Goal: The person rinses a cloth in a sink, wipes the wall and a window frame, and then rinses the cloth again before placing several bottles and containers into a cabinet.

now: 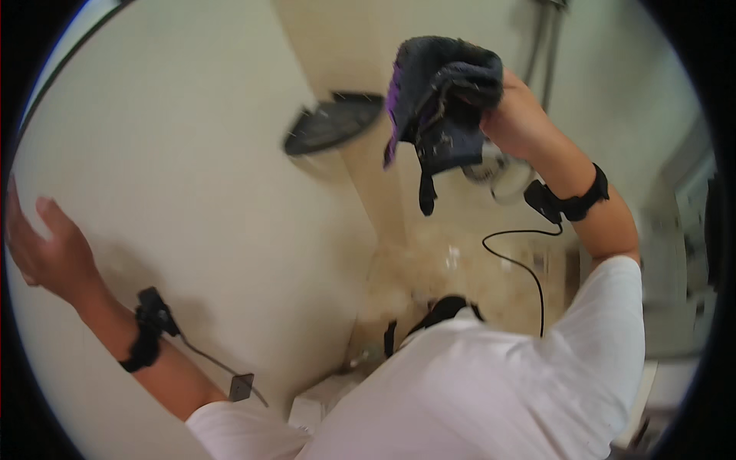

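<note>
My right hand (519,119) is raised at the upper right, its fingers closed around a bunched dark grey cloth (448,80) with a purple edge. Folds of the cloth hide most of the fingertips, and a narrow dark end (427,195) dangles below. Out at the far left, my left hand (50,249) is empty, with thumb and fingers apart, beside the pale wall (192,176). Whether it touches the wall, I cannot tell. Each forearm wears a black strap with a small device and a cable.
A black corner shelf (333,126) juts from the wall, left of the cloth. Metal pipes (548,46) run up behind my right hand. Below lies a shiny beige floor (452,264). A small dark square plate (241,387) is on the left, and a white box-like object (307,410) stands low down.
</note>
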Demonstrator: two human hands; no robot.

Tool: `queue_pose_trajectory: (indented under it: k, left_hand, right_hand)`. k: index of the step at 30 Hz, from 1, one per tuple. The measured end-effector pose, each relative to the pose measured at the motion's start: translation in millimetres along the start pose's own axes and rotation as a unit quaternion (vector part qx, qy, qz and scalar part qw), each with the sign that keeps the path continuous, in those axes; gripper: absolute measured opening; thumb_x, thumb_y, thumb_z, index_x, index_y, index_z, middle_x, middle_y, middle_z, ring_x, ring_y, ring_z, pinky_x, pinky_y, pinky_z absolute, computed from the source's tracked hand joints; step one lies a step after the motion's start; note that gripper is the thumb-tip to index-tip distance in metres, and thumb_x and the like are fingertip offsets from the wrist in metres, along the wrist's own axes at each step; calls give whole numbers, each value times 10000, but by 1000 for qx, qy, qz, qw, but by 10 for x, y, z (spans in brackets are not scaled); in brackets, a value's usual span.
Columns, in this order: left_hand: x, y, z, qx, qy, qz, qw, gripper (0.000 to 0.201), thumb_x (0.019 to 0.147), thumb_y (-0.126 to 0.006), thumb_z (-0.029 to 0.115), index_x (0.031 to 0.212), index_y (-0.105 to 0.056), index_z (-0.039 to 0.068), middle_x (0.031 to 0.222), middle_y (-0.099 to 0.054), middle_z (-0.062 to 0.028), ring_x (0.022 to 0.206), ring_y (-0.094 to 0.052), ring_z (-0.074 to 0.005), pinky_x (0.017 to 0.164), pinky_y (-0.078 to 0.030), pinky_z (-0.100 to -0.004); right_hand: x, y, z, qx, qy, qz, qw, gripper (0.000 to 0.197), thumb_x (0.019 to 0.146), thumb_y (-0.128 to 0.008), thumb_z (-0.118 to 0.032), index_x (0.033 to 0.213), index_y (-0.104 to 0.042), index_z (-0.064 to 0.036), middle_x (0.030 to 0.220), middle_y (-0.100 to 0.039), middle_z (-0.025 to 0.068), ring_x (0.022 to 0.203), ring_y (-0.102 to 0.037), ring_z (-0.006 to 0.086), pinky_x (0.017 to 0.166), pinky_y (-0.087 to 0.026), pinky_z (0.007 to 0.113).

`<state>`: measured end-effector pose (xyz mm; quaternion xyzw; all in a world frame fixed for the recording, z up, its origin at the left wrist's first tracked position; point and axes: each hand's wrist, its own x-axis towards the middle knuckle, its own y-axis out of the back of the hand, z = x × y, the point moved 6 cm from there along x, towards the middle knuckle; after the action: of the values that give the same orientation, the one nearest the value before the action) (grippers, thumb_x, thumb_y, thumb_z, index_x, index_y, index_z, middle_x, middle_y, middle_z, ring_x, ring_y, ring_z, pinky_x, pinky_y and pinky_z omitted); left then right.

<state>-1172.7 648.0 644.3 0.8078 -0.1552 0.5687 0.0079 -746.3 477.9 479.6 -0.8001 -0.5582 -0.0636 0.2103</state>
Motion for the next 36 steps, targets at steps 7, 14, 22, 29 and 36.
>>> queue_pose_trajectory:
  k: [7, 14, 22, 29, 36]
  left_hand:
    - [-1115, 119, 2838, -631, 131, -274, 714, 332, 888, -505, 32, 1216, -556, 21, 1117, -642, -110, 1032, -601, -239, 872, -439, -339]
    - [-2612, 245, 5007, -697, -71, -624, 346, 265, 891, -574, 180, 1129, -580, 62, 912, -653, -175, 858, -632, -340, 755, -486, -383]
    - [-3005, 460, 6637, -735, -272, -615, 90, 301, 886, -571, 212, 1145, -596, 60, 896, -667, -195, 858, -646, -343, 744, -502, -386]
    - [-3096, 597, 8627, -771, -358, -524, 50, 330, 905, -547, 250, 1173, -580, 59, 970, -663, -196, 909, -639, -329, 787, -495, -384]
    - [-3050, 1060, 9483, -765, -477, -432, -29, 321, 929, -529, 258, 1181, -572, 65, 1017, -665, -161, 948, -632, -304, 819, -489, -369]
  right_hand:
    - [-1678, 1336, 551, 105, -40, 279, 954, 271, 916, -558, -62, 1185, -529, -60, 1124, -611, 60, 995, -621, 186, 874, -531, 331]
    - [-2202, 2138, 721, 116, 27, 595, 795, 323, 895, -541, 1, 1204, -489, -75, 1140, -585, 77, 1029, -606, 230, 895, -524, 411]
    - [-3073, 2749, 1247, 132, 78, 702, 695, 323, 898, -521, -29, 1214, -467, -71, 1142, -580, 104, 1016, -610, 264, 876, -523, 446]
    - [-3999, 3290, 2166, 160, 138, 797, 566, 311, 896, -504, -61, 1203, -478, -20, 1194, -565, 155, 1086, -569, 309, 946, -470, 482]
    - [-3943, 3412, 2612, 173, 186, 827, 502, 300, 880, -569, -107, 1164, -520, -26, 1153, -601, 136, 1088, -579, 269, 957, -463, 434]
